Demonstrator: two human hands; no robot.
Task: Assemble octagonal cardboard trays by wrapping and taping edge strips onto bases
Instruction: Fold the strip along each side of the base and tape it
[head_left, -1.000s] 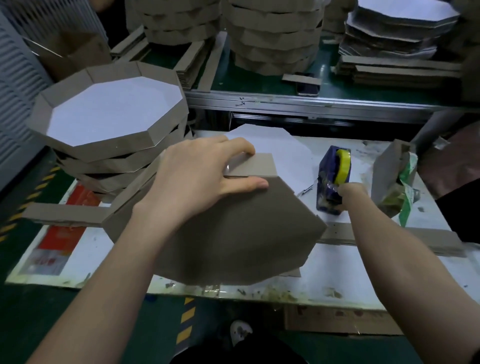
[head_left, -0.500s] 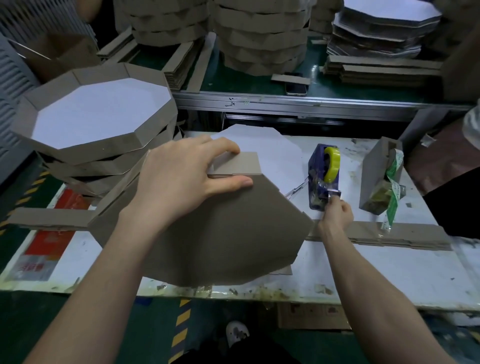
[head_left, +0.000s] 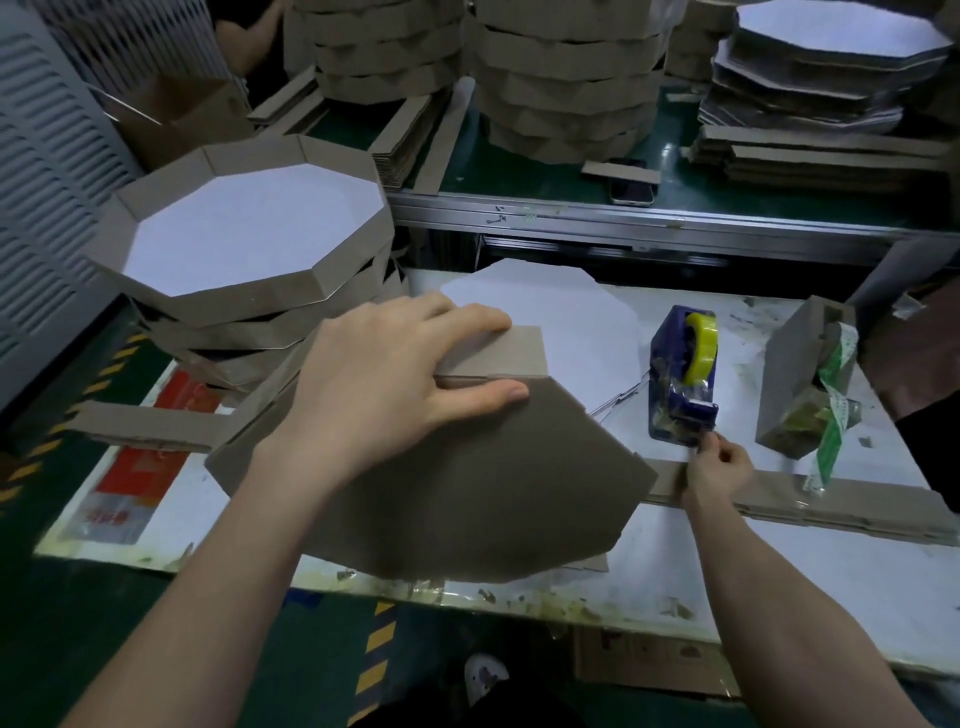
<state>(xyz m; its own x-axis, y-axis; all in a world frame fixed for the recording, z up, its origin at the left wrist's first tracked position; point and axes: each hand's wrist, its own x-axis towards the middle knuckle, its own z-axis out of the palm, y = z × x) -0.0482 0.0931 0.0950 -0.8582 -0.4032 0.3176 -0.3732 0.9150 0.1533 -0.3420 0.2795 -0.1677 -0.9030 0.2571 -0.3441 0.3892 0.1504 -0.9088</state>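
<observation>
Right hand (head_left: 719, 467) slid off the tape dispenser (head_left: 675, 374), fingers (head_left: 712, 446) pinching tape (head_left: 702, 345); left hand (head_left: 384, 384) grips edge strip (head_left: 519, 351)

No legible text, red sheet (head_left: 136, 470) print too blurred
</observation>
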